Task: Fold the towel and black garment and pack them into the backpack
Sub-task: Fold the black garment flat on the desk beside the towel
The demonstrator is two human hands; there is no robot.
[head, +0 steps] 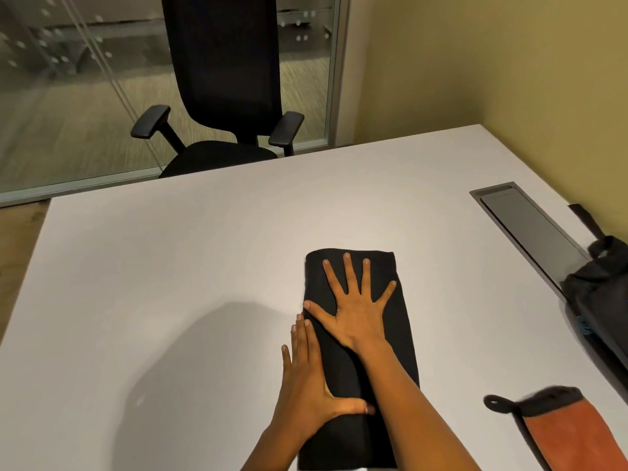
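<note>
Two bare hands work on one white table (170, 266), and three cloth things lie on it: one black garment, one towel, one backpack.

Nearest the camera, the one black garment (401, 334) lies folded into a long narrow block at the table's near middle, its length running away from the person and its near end cut off by the bottom edge of the view. The left hand (306, 379) lies flat along the garment's left edge, four fingers straight and close together pointing away, palm on the table, the thumb stretched sideways onto the cloth. It presses and grasps nothing. The right hand (356, 307) rests flat on top of the garment's far half, all five fingers spread wide and straight, its forearm crossing the cloth's near half. It too presses down and holds nothing.

To the right, at the near right corner, lies the one towel (574, 436), orange with a dark band and a small black hanging loop at its far end. It is well apart from the garment, and neither hand touches it.

Farther along the right edge sits the one backpack (601, 283), dark, partly out of view, one strap sticking up behind it. It rests beside a single grey cable hatch (530, 222) set into the tabletop.

Beyond the far edge stands one black office chair (224, 79) with two armrests, in front of a glass wall (68, 79).
</note>
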